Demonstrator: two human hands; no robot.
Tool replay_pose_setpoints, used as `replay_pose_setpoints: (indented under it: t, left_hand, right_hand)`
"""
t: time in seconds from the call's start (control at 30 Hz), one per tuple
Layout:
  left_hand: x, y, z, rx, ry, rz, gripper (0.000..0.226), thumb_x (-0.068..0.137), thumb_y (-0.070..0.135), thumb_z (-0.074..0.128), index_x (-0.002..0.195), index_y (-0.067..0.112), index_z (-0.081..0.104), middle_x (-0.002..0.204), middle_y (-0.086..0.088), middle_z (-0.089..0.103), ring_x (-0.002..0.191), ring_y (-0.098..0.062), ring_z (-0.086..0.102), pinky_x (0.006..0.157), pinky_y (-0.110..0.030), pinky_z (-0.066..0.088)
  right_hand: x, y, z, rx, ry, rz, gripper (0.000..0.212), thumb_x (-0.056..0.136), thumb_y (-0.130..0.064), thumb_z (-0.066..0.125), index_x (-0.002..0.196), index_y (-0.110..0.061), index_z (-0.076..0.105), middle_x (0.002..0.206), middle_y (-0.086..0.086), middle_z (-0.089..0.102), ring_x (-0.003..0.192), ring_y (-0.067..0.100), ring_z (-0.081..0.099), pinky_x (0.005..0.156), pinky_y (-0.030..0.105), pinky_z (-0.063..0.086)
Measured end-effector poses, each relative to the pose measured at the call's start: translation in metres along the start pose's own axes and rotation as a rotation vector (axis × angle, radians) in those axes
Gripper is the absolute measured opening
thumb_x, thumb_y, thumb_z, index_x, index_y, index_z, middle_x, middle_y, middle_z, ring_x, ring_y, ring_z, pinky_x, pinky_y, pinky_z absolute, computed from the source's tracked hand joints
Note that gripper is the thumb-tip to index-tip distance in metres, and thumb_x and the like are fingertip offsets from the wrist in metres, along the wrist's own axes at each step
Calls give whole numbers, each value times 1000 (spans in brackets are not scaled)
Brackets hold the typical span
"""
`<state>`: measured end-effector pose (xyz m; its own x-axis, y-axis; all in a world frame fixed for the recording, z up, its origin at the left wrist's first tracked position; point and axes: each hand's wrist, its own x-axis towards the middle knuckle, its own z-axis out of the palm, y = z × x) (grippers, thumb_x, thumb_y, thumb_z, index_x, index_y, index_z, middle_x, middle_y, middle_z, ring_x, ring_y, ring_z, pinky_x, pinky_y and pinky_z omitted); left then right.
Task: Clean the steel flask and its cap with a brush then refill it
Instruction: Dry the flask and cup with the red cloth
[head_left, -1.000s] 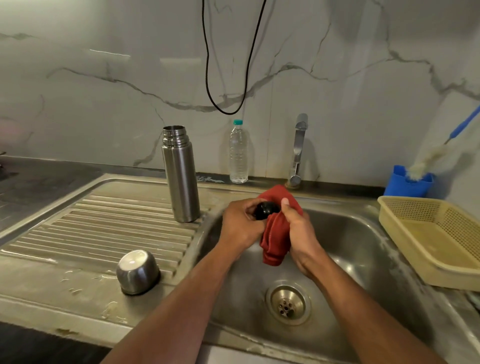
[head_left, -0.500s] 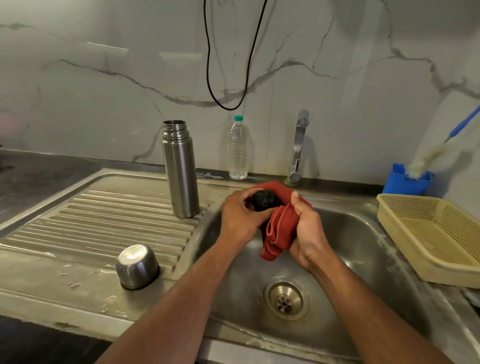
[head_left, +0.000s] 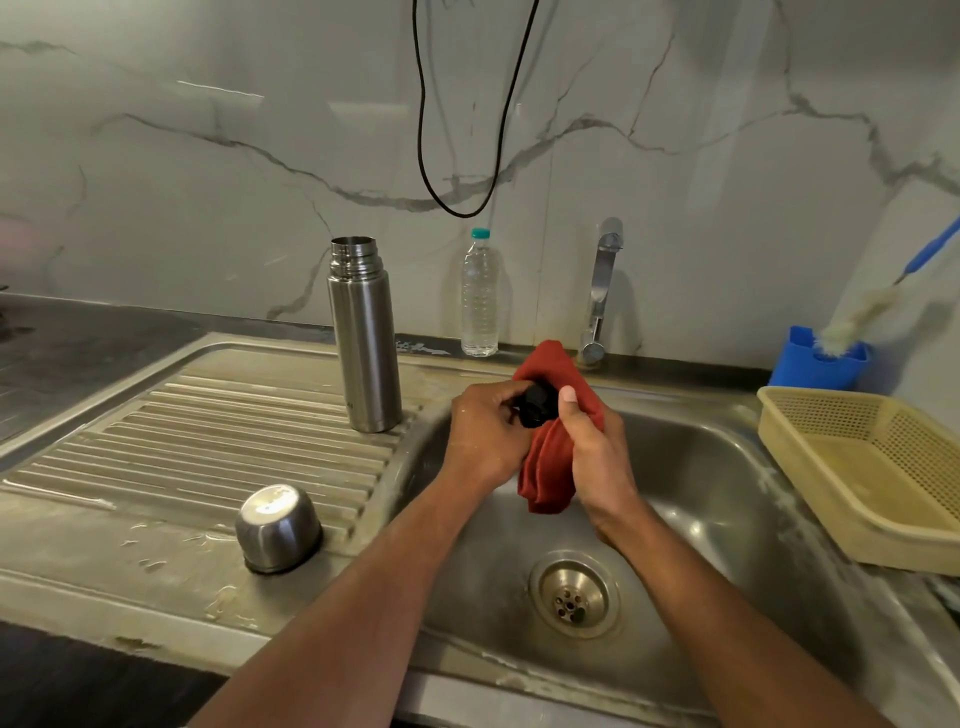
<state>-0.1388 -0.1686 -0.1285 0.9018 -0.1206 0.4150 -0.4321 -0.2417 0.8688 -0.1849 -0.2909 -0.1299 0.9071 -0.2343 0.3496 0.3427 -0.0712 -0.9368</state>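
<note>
The open steel flask (head_left: 365, 343) stands upright on the draining board, left of the sink basin (head_left: 701, 493). Its steel cup lid (head_left: 278, 527) lies upside down nearer the front edge. Over the basin my left hand (head_left: 485, 436) grips a small black stopper cap (head_left: 535, 404). My right hand (head_left: 597, 452) holds a red cloth (head_left: 550, 467) wrapped against the cap, thumb pressed beside it. A bottle brush (head_left: 857, 317) with a blue handle leans in a blue holder (head_left: 815, 364) at the right.
A clear water bottle (head_left: 479, 296) stands by the wall next to the tap (head_left: 600, 291). A yellow plastic basket (head_left: 872, 467) sits right of the basin. A black cable (head_left: 467, 130) hangs down the marble wall. The drain (head_left: 571, 592) lies below my hands.
My hands have stayed over the basin, turning the cloth around the black cap; my right thumb has shifted up beside the cap. The flask and cup lid have not moved.
</note>
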Motion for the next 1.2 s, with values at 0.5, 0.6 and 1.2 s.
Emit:
replay_pose_setpoints:
  t: [0.5, 0.6, 1.2]
  left_hand:
    - [-1, 10, -11, 58, 89, -170, 14, 71, 14, 95, 77, 14, 82, 63, 8, 73, 54, 5, 64, 50, -18, 48]
    - [-5, 12, -1, 135, 3, -112, 11, 73, 8, 90, 72, 4, 79, 69, -13, 74, 61, -5, 55, 56, -42, 54]
    - [1, 15, -20, 150, 102, -307, 20, 66, 12, 94, 69, 2, 77, 64, -9, 75, 55, -12, 65, 57, -35, 60]
  right_hand:
    - [5, 3, 1, -16, -176, -83, 43, 101, -47, 49, 131, -26, 71, 85, -4, 78, 94, 22, 74, 92, 29, 55]
    - [10, 4, -8, -1, -114, -26, 32, 104, -45, 51, 110, -28, 76, 95, 25, 76, 95, 34, 74, 85, 28, 56]
    - [6, 4, -1, -230, -224, -168, 51, 100, -54, 48, 135, -24, 70, 124, -6, 76, 124, 9, 66, 111, 41, 50]
